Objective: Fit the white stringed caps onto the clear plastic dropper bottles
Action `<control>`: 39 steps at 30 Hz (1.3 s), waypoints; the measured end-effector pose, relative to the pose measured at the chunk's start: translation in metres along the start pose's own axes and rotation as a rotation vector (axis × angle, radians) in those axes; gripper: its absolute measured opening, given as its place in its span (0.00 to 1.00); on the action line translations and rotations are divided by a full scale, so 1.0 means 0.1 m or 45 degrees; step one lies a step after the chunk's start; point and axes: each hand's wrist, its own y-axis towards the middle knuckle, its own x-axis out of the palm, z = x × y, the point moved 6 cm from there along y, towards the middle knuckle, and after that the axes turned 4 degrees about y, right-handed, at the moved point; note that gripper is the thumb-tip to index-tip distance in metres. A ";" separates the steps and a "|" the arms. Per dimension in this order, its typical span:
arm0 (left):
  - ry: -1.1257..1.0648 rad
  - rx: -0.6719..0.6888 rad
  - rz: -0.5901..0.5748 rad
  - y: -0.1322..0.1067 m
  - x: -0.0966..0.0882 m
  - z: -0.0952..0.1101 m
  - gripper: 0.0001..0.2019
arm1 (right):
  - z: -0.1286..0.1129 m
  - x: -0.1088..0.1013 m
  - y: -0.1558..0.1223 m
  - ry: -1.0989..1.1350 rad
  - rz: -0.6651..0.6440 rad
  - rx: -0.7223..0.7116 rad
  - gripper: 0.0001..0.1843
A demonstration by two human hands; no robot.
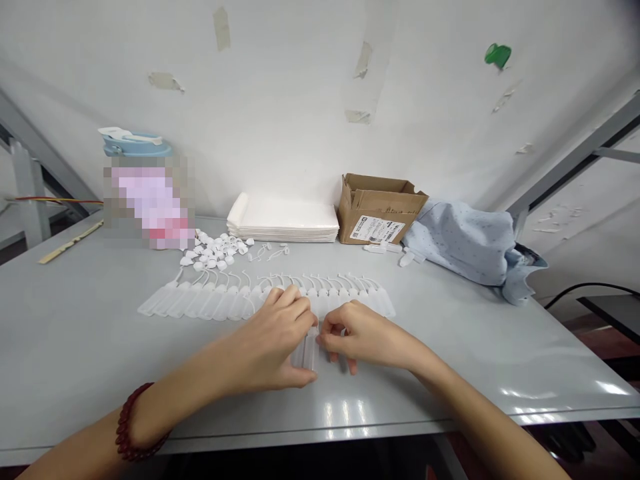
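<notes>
Near the table's front edge my left hand (283, 343) is closed around a few translucent plastic tubes (309, 353), thumb on the near end and fingers over the far end. My right hand (353, 333) is beside them, thumb and index finger pinched at the tubes' right upper edge, where a thin white strand shows. What exactly that pinch holds is hidden. Just beyond both hands runs a row of similar translucent tubes (197, 300) with thin white strings curling from their far ends. My left hand hides part of this row.
Behind the row lie a pile of small white caps (215, 252), a few loose stringed pieces (270, 252), a stack of white sheets (287, 220), an open cardboard box (377, 210), loose clear pieces (407, 257) and a light blue cloth (460, 240). A wooden strip (70, 243) lies left.
</notes>
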 end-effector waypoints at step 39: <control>0.094 -0.065 -0.178 -0.03 0.07 -0.09 0.20 | 0.06 0.09 0.09 -0.060 -0.032 -0.013 0.12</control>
